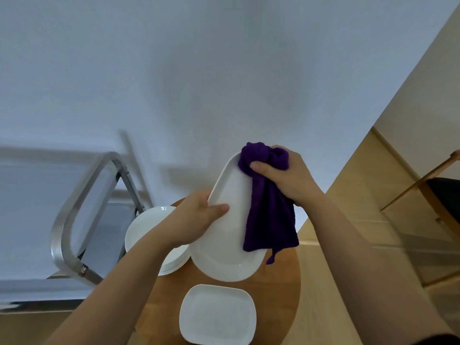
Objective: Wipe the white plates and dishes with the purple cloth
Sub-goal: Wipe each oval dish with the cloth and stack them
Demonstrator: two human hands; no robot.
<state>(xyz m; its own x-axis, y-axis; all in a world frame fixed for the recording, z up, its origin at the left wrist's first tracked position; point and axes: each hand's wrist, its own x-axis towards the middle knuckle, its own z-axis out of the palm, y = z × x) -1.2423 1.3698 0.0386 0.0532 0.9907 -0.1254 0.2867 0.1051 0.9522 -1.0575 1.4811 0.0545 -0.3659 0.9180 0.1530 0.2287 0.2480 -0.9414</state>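
— Fingers of the right hand (286, 180) were bunched around the purple cloth (270, 212), pressing it on the oval platter's (232, 192) far end.

— And the left hand (196, 217)?

— It gripped the platter's near rim, thumb on top, tilted above the round wooden table (281, 290).

— Which step?

— Wiping dish 1, I judged; next, drag the cloth down its length. A round plate (224, 265), a plate stack (149, 227) and a square plate (217, 314) waited.

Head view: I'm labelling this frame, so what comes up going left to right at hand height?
Metal chair frame → stack of round plates → left hand → oblong white dish → purple cloth → right hand → wooden chair.
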